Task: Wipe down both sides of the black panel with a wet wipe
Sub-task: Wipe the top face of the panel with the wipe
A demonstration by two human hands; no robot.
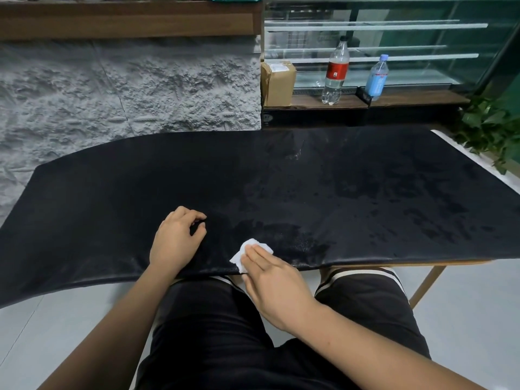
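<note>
A table with a pale top and a slanted wooden leg. A large black panel lies flat on it, covering nearly everything; only a strip along the right edge shows.

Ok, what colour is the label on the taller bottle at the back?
Red, on the taller bottle; the head view, the only one, shows it clearly.
</note>
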